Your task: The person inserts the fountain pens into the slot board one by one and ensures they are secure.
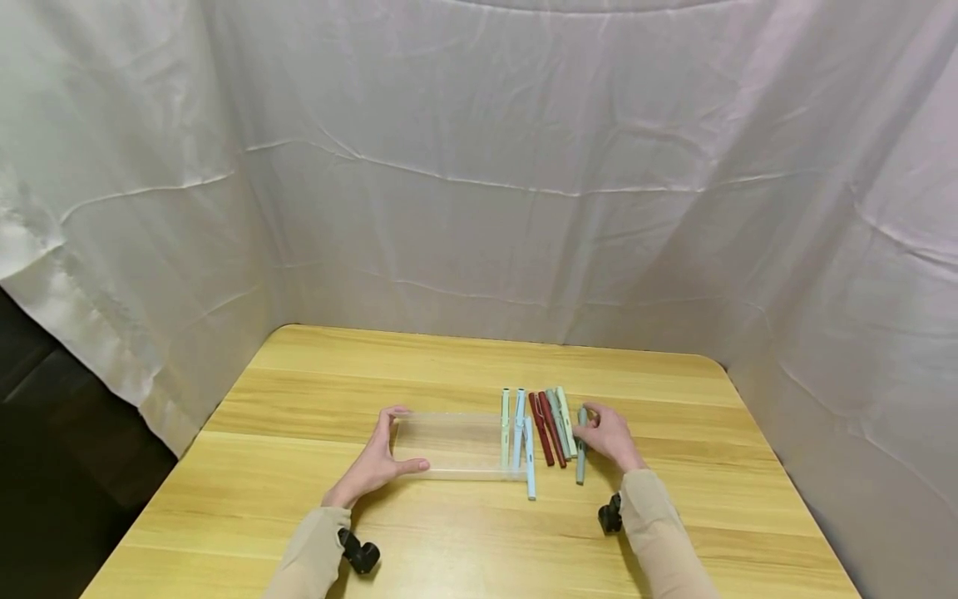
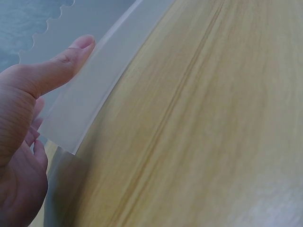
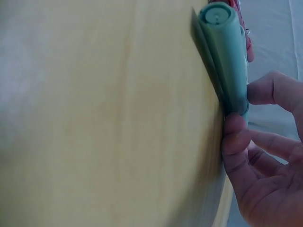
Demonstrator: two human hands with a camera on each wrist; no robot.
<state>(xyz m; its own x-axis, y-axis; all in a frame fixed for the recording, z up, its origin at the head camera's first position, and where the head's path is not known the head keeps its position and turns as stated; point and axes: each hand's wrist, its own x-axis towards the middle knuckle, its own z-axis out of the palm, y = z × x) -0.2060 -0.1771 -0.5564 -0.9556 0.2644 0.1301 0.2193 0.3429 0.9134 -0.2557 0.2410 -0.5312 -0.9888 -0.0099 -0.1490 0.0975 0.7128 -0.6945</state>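
Note:
My left hand (image 1: 377, 462) grips the left end of a clear plastic tray (image 1: 449, 445), thumb along the near side and fingers at the far corner. In the left wrist view the tray's side wall (image 2: 106, 80) and a wavy notched edge show. My right hand (image 1: 609, 436) pinches a grey-green pen (image 1: 580, 467) between thumb and fingers, at the right end of a row of pens. Close up, the right wrist view shows the round end of that pen (image 3: 225, 56). Left of it lie a pale green pen (image 1: 565, 420) and another grey-green pen (image 1: 556, 416).
Two dark red pens (image 1: 550, 428) lie mid-row. Two light blue pens (image 1: 530, 466) and a light green pen (image 1: 505, 416) overlap the tray's right end in the head view. The wooden table (image 1: 464, 549) is bordered by pale curtains (image 1: 479, 233) at back and sides.

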